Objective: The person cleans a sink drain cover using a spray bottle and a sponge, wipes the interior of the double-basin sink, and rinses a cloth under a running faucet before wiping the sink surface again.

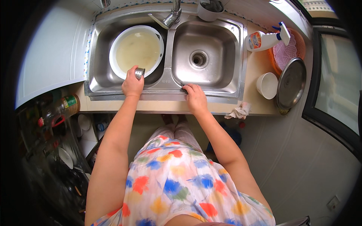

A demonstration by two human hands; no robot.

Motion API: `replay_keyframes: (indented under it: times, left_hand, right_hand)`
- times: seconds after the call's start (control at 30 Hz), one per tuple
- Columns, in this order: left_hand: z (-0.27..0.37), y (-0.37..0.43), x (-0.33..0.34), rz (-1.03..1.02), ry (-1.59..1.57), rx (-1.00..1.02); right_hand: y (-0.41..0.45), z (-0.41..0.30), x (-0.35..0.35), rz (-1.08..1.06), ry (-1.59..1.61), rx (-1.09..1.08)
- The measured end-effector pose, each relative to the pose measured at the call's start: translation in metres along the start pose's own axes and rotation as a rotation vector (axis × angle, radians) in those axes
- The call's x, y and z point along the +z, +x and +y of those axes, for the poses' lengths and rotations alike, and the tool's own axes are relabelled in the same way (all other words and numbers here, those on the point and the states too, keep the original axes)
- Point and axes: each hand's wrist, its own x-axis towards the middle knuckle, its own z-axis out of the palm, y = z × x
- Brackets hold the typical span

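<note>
Between the fingers of my left hand [133,83] is a small perforated metal cup, a sink strainer by its look [140,73]. That hand is over the near rim of a white basin [113,64] holding cloudy yellowish water [138,50]. The basin sits in the left bowl of a stainless steel double sink [97,53]. My right hand [196,99] grips a dark scouring pad [183,88] at the front edge of the right bowl [209,42]. Most of the pad is hidden under my fingers. A round drain [199,59] shows in that bowl's floor.
A chrome faucet [173,18] stands behind the divider, near a white pot [208,13] holding dark pads. On the right counter are a spray bottle [263,41], an orange basket [301,42], a white bowl [266,85], a metal lid [292,84] and a crumpled cloth [239,111].
</note>
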Motion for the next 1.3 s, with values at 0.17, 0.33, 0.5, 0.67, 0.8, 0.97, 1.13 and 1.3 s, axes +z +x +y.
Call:
replay_keyframes:
  times: [0.17,0.33,0.5,0.67,0.8,0.97,1.13,1.3]
  left_hand:
    - [-0.007,0.000,0.002,0.026,0.000,0.023]
    - [-0.005,0.001,0.000,0.008,0.010,-0.005]
    - [-0.003,0.002,-0.001,-0.024,-0.010,-0.012]
    - [-0.003,0.002,-0.001,0.007,-0.006,-0.025]
    - [-0.003,0.000,-0.004,0.005,-0.021,-0.034]
    - [-0.002,0.004,-0.001,0.015,-0.025,-0.018]
    - [-0.004,0.002,-0.001,0.004,-0.011,-0.041]
    - [-0.002,0.003,-0.003,-0.018,-0.010,-0.061]
  right_hand:
    - [-0.001,0.033,-0.026,-0.005,-0.066,0.030]
    - [0.004,0.104,-0.076,-0.267,-0.412,0.022]
    - [0.062,0.149,-0.106,-0.601,-0.719,-0.226]
    - [0.154,0.188,-0.082,-0.478,-0.907,-0.376]
    - [0.200,0.205,-0.063,-0.351,-0.887,-0.510]
    - [0.167,0.251,-0.012,-0.323,-0.957,-0.394]
    - [0.103,0.196,-0.009,-0.814,-0.970,-0.143]
    - [0.092,0.163,-0.035,-1.293,-0.761,-0.058]
